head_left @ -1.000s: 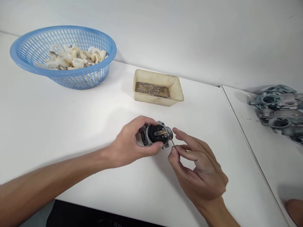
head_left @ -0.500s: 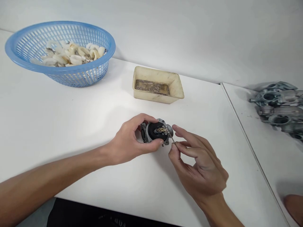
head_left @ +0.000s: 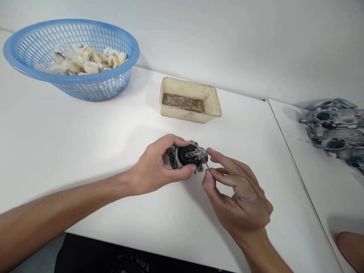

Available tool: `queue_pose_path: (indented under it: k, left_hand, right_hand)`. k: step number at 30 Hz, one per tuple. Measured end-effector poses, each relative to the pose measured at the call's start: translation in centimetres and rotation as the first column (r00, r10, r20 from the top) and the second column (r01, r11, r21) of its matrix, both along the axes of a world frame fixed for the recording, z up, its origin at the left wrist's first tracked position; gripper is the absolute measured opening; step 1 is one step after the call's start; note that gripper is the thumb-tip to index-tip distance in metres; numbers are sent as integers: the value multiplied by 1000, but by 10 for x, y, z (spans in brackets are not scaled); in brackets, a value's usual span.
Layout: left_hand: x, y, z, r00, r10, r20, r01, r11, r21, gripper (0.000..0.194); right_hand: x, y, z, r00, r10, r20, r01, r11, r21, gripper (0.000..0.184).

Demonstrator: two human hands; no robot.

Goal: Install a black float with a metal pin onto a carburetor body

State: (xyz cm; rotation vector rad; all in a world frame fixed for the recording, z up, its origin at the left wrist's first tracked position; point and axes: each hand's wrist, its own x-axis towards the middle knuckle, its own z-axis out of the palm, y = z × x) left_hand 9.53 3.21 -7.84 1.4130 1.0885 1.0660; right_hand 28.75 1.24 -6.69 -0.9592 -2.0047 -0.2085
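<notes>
My left hand (head_left: 155,167) is wrapped round a small grey metal carburetor body (head_left: 187,156) with a black round face and a brass part in its middle, held on the white table (head_left: 85,136). My right hand (head_left: 237,197) pinches a thin metal pin (head_left: 206,163) between thumb and forefinger; the pin's far end touches the brass part on the carburetor's right side. The other fingers of the right hand are spread loosely.
A blue plastic basket (head_left: 125,41) with several cream-white rings stands at the back left. A cream tray (head_left: 212,108) of small metal pins sits behind the hands. More grey carburetor bodies (head_left: 332,131) lie on the adjoining table at right. Part of another person (head_left: 351,246) shows at bottom right.
Both hands, the carburetor and the pin keep their grip and relation; the view has shifted slightly so everything sits a little higher in the picture.
</notes>
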Motion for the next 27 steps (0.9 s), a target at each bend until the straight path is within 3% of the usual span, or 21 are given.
queue_pose_path:
  k: [11,27]
  left_hand:
    - [0,2,-2,1000,-8,16,7,997,76,36]
    - [1,1,-1,1000,-8,8,8,998,64,36]
  right_hand:
    - [0,0,-2,998,-56,25,56,998,4,32]
    - [-4,0,-1,996,-81,23,81,997,-10,28]
